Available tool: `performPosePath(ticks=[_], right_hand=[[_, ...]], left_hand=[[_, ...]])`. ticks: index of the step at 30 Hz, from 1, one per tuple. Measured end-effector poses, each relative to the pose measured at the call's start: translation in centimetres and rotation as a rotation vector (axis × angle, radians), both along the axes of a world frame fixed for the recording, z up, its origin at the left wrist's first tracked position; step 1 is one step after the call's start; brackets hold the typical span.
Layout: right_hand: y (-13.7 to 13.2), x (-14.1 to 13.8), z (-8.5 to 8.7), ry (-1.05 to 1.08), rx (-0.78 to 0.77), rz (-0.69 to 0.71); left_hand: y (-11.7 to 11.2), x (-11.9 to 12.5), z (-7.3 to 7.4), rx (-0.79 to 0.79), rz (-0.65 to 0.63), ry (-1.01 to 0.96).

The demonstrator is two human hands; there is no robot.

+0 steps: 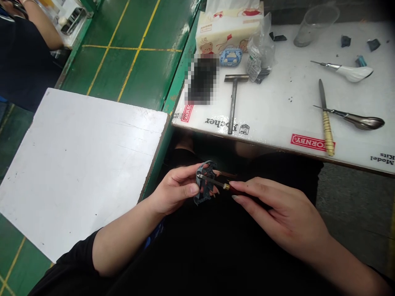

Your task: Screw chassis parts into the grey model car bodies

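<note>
Above my lap, my left hand [177, 187] grips a small dark grey frame-like plastic part [203, 193] between thumb and fingers. My right hand [274, 205] pinches the dark red handle of a thin screwdriver-like tool [212, 180], which has a brass collar and a narrow metal shaft. The shaft's tip reaches into the upper left side of the part; whether it touches there I cannot tell. My palm and fingers cover most of the tool's handle. Some fingers of the left hand are hidden behind the part.
On the white table lie a T-shaped metal tool [233, 102], a knife with a wrapped handle [327, 123], a dark-handled tool [361, 119] and a white-handled one [352, 72]. Behind are a tissue box [230, 31] and a clear cup [317, 24]. A white board [83, 164] is at left, a person [26, 53] beyond.
</note>
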State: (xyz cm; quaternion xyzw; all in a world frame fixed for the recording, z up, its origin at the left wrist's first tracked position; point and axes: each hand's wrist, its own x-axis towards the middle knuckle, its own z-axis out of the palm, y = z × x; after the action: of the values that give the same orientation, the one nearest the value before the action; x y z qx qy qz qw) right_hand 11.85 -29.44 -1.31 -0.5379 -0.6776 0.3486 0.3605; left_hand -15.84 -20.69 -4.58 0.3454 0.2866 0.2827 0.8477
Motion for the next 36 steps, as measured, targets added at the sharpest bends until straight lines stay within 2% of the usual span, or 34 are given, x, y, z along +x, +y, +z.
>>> performPosePath(ticks=[5,11,16,26,29,33,36], right_hand=[[-0.03,-0.11,0.38,-0.027,-0.061,0.009],[0.11,-0.3,-0.08,-0.029,-0.031,-0.005],[0.22,-0.46,0.03,-0.028,-0.08,0.002],[-0.27,-0.85,0.25,-0.067,-0.061,-0.014],[-0.22,-0.87,0.19,-0.07,-0.054,-0.016],[-0.08,-0.53,0.3,-0.083,-0.08,-0.009],[-0.07,-0.02,0.35,-0.112,-0.109,-0.029]], left_hand=[[-0.18,-0.1,-0.24,0.073,0.021,0.017],[-0.37,-0.44,-0.5,0.157,0.033,0.119],[-0.8,-0.55,-0.64,0.181,0.036,0.134],[-0.77,-0.2,0.13,0.303,0.037,0.164],[-0.72,-0.25,0.09,0.275,0.04,0.173],[-0.67,-0.15,-0.1,0.143,0.022,0.103],[-0.62,0.17,-0.08,0.043,0.07,0.036]])
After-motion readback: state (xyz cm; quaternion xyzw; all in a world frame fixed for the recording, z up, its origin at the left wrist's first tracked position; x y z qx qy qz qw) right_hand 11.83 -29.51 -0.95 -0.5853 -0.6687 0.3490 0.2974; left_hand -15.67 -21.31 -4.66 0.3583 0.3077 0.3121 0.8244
